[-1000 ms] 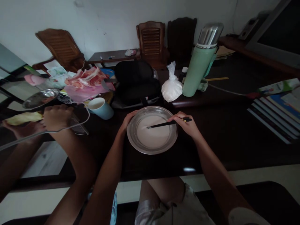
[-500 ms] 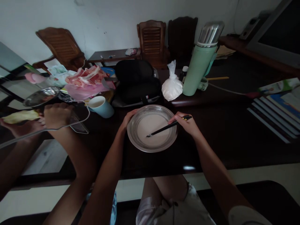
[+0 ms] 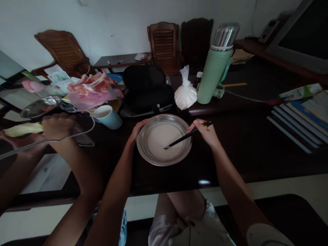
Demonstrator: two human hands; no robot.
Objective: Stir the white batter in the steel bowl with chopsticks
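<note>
Stainless-steel bowl (image 3: 142, 147), pale liquid (image 3: 161, 136) inside. Left hand (image 3: 137, 131) half-open, cupped against bowl's side, ten o'clock. Right hand (image 3: 206, 131), near three o'clock, closed on black chopsticks (image 3: 181, 139).

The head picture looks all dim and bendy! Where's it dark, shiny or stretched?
Head view: dim overall, with the dark chair nearly lost in shadow; head view: one white glare spot near the front edge of the table; head view: the green flask leans, probably wide-lens bending; head view: the metal bowl has soft, dull highlights.
</note>
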